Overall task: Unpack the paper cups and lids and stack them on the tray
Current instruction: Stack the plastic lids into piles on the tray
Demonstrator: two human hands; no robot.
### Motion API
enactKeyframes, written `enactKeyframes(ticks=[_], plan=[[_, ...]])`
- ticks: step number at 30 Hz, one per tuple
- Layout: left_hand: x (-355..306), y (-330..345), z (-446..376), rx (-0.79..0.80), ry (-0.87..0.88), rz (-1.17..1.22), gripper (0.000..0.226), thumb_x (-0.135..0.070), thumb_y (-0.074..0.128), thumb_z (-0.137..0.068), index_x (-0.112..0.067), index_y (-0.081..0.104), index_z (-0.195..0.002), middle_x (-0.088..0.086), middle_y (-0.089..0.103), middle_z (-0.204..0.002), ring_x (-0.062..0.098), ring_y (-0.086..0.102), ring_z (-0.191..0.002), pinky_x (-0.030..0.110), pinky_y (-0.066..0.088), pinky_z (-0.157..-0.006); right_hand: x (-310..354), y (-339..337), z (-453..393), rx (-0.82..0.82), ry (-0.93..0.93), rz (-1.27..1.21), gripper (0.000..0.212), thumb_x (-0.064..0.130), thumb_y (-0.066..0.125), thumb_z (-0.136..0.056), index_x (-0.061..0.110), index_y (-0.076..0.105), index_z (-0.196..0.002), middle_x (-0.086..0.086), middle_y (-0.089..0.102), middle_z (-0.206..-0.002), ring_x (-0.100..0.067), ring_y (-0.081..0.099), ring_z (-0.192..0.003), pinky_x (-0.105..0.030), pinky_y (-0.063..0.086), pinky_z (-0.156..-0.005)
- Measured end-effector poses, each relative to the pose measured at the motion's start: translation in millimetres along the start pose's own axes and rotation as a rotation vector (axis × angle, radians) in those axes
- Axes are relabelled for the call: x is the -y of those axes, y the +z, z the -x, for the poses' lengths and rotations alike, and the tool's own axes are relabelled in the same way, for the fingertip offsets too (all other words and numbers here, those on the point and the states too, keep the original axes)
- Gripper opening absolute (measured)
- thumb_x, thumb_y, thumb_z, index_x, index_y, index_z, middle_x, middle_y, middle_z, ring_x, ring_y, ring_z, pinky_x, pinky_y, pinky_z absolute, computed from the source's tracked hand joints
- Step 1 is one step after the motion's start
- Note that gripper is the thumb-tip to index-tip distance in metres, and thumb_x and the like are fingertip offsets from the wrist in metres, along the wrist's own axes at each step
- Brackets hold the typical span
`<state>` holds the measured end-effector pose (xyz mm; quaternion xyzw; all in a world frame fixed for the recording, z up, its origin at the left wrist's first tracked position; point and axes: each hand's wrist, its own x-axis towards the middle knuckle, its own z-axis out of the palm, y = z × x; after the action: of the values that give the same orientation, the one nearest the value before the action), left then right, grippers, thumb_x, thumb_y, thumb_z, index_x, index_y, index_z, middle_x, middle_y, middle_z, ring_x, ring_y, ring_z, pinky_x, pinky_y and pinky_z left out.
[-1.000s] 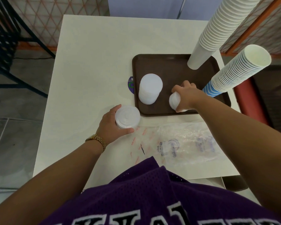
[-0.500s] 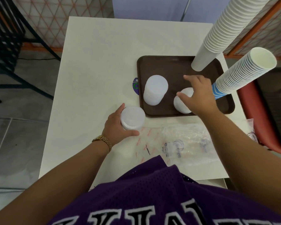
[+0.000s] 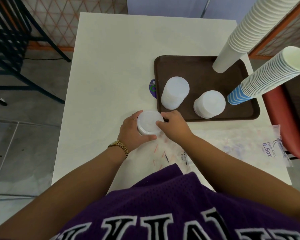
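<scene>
A brown tray (image 3: pixel 194 66) lies on the white table. On it stand two white lid stacks, one at the left (image 3: pixel 175 92) and one at the front (image 3: pixel 209 103), plus a tall white cup stack (image 3: pixel 246 32) and a blue-striped cup stack (image 3: pixel 267 73). In front of the tray's left corner my left hand (image 3: pixel 132 132) grips a third stack of clear lids (image 3: pixel 149 122) from the left side. My right hand (image 3: pixel 173 127) has its fingers curled on the right edge of that same stack.
Empty plastic bags (image 3: pixel 232 144) lie flat on the table in front of the tray, one printed "Paper Cups 6.5oz". A round purple sticker (image 3: pixel 152 88) peeks out beside the tray's left rim. A red seat (image 3: pixel 280 122) stands right of the table, black metal frames at far left.
My right hand let go of the lid stack it set on the tray's front and came back left to the stack in my left hand. My left hand stayed put.
</scene>
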<state>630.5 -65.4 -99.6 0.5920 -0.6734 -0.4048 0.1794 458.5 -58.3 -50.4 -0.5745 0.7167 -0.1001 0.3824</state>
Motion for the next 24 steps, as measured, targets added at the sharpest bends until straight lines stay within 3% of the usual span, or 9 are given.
enactKeyframes(ticks=[5,8,12,16,24], plan=[[-1.5,0.7,-0.5,-0.017,0.033,0.006,0.107,-0.053,0.089,-0.052,-0.017,0.042,-0.14,0.004,0.054,-0.136,0.022,0.051,-0.122,0.046,0.043,-0.105,5.0,4.1,3.0,-0.086,-0.005,-0.099,0.032,0.03,0.066,-0.088,0.016,0.067,-0.117,-0.002,0.066,-0.107,-0.017,0.063,-0.093,-0.032,0.057,-0.086],[-2.0,-0.1,-0.5,-0.023,0.048,0.015,0.105,-0.058,0.086,-0.05,-0.018,0.045,-0.138,0.003,0.057,-0.132,0.021,0.054,-0.118,0.047,0.046,-0.101,7.7,3.7,5.1,-0.139,0.05,-0.2,0.031,0.023,0.07,-0.087,0.016,0.066,-0.117,0.0,0.067,-0.105,-0.016,0.063,-0.094,-0.027,0.056,-0.084],[-5.4,-0.6,0.9,-0.025,0.061,0.017,0.099,-0.055,0.087,-0.052,-0.018,0.047,-0.136,0.004,0.059,-0.128,0.021,0.056,-0.113,0.046,0.051,-0.097,14.7,3.9,6.8,-0.157,0.13,-0.341,0.038,0.022,0.072,-0.086,0.016,0.061,-0.122,-0.001,0.064,-0.11,-0.017,0.062,-0.099,-0.034,0.056,-0.09],[-3.1,0.9,1.4,-0.006,0.011,-0.006,0.113,-0.07,0.078,-0.047,-0.019,0.041,-0.141,0.002,0.054,-0.136,0.022,0.052,-0.121,0.047,0.048,-0.1,19.7,9.5,6.9,-0.117,0.213,-0.401,0.056,0.02,0.073,-0.086,0.012,0.049,-0.136,-0.005,0.058,-0.123,-0.024,0.057,-0.112,-0.036,0.052,-0.096],[-0.6,2.2,0.3,-0.011,0.001,0.005,0.116,-0.077,0.072,-0.041,-0.021,0.043,-0.139,-0.001,0.056,-0.132,0.02,0.054,-0.119,0.046,0.05,-0.097,18.2,13.4,1.7,-0.154,0.232,-0.359,0.047,0.02,0.077,-0.081,0.011,0.062,-0.125,-0.007,0.062,-0.117,-0.023,0.062,-0.103,-0.037,0.055,-0.092]])
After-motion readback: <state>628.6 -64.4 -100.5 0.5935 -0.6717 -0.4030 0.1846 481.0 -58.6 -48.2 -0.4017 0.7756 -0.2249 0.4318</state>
